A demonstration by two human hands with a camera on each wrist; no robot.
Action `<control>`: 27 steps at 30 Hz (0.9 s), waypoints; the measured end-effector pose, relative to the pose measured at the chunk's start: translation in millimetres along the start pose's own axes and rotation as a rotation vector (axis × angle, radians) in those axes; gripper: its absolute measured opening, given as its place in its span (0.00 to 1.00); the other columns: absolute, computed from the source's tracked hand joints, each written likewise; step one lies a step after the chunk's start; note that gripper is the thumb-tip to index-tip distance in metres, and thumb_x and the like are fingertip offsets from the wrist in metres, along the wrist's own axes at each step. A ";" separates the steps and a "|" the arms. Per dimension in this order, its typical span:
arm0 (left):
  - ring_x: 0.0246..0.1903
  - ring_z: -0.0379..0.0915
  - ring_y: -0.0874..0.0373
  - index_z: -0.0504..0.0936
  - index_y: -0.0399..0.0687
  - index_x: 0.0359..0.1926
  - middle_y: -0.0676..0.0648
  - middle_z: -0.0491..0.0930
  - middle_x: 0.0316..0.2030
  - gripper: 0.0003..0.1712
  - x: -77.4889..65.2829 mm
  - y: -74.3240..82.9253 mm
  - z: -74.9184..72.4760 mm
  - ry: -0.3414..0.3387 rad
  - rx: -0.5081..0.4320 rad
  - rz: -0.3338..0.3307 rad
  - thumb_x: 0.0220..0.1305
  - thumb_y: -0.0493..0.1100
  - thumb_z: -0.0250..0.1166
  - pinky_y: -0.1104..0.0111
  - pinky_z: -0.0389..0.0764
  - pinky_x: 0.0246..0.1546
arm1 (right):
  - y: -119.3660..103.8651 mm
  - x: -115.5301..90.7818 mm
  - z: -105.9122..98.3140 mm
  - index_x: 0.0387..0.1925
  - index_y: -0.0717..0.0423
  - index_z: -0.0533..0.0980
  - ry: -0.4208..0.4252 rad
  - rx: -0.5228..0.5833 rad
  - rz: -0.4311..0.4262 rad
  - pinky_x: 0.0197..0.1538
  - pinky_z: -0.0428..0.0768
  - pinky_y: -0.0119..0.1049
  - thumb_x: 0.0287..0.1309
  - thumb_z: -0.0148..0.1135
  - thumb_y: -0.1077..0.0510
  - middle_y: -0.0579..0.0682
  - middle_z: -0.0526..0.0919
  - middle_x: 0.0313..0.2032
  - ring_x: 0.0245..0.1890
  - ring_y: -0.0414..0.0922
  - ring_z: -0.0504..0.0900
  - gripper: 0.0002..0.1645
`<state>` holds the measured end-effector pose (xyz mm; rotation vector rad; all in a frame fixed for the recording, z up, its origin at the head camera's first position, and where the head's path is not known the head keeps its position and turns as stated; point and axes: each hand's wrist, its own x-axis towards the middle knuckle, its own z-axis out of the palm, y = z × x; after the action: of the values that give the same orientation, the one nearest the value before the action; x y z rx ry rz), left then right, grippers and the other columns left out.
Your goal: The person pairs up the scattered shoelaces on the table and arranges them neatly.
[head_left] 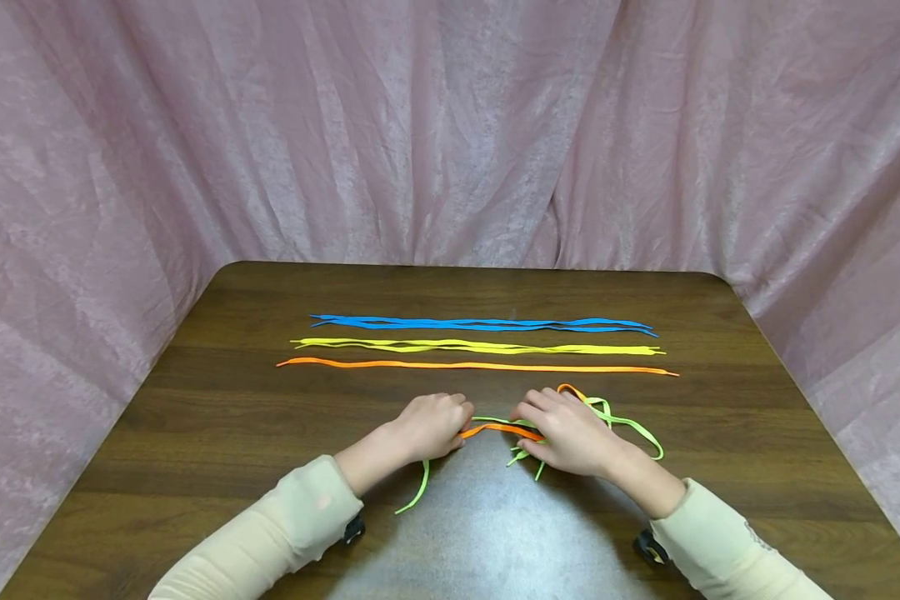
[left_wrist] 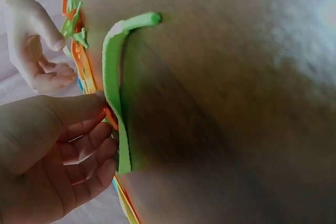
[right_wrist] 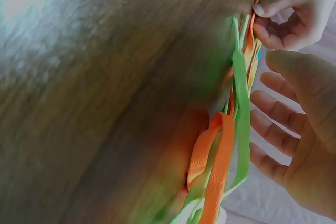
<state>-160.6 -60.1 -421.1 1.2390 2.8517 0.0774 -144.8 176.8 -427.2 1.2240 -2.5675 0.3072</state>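
Observation:
My left hand [head_left: 431,425] pinches an orange shoelace [head_left: 495,427] between thumb and fingers, low over the tabletop. Beside those fingers a light green shoelace [left_wrist: 112,72] hangs, its tip bent outward; whether it too is pinched, I cannot tell. My right hand [head_left: 570,435] hovers at the other end of the orange span, its fingers spread and slightly bent, as the right wrist view shows. Close to them lie looped green laces [right_wrist: 241,114] and an orange loop [right_wrist: 218,150]. In the head view the right hand hides part of this tangle.
Farther back on the brown wooden table [head_left: 195,467] lie straightened laces in rows: blue laces [head_left: 487,323], yellow laces [head_left: 480,346] and one orange lace [head_left: 457,365]. A pink curtain [head_left: 450,133] hangs around the table's back and sides.

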 end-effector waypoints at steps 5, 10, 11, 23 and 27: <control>0.21 0.68 0.62 0.73 0.52 0.20 0.55 0.69 0.22 0.10 0.5 2.0 0.3 0.002 -0.006 0.019 0.52 0.40 0.66 0.71 0.69 0.20 | -0.9 1.5 0.5 0.38 0.47 0.77 0.008 0.018 0.010 0.30 0.70 0.34 0.45 0.69 0.51 0.40 0.74 0.33 0.31 0.41 0.72 0.16; 0.22 0.68 0.61 0.73 0.52 0.21 0.55 0.69 0.22 0.09 -0.1 4.1 -0.7 -0.014 0.039 0.045 0.55 0.39 0.63 0.72 0.69 0.20 | -1.0 2.7 1.5 0.37 0.48 0.77 0.019 0.024 0.015 0.32 0.71 0.37 0.45 0.69 0.51 0.41 0.74 0.34 0.33 0.42 0.73 0.15; 0.22 0.68 0.60 0.73 0.51 0.22 0.55 0.70 0.23 0.09 -0.4 4.5 -1.1 -0.020 0.046 0.048 0.55 0.39 0.63 0.71 0.69 0.20 | -1.1 2.9 1.5 0.37 0.48 0.77 0.021 0.026 0.016 0.32 0.71 0.37 0.45 0.68 0.51 0.42 0.75 0.34 0.33 0.42 0.73 0.15; 0.20 0.72 0.59 0.70 0.49 0.30 0.55 0.73 0.21 0.07 -9.0 2.3 -11.8 0.150 0.034 0.108 0.58 0.41 0.62 0.70 0.66 0.15 | -4.1 6.7 0.2 0.46 0.50 0.75 -0.010 0.082 0.038 0.40 0.74 0.37 0.47 0.67 0.53 0.42 0.77 0.39 0.38 0.42 0.75 0.21; 0.18 0.69 0.61 0.70 0.49 0.28 0.56 0.71 0.20 0.07 -10.9 2.5 -17.7 0.221 0.026 0.119 0.58 0.39 0.61 0.73 0.63 0.14 | -6.7 7.7 2.5 0.46 0.51 0.75 -0.034 0.080 0.040 0.40 0.75 0.37 0.48 0.66 0.52 0.43 0.78 0.39 0.37 0.42 0.76 0.21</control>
<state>-152.2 -67.0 -403.2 1.4939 2.9656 0.1929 -144.6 166.4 -426.5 1.2163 -2.6344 0.4041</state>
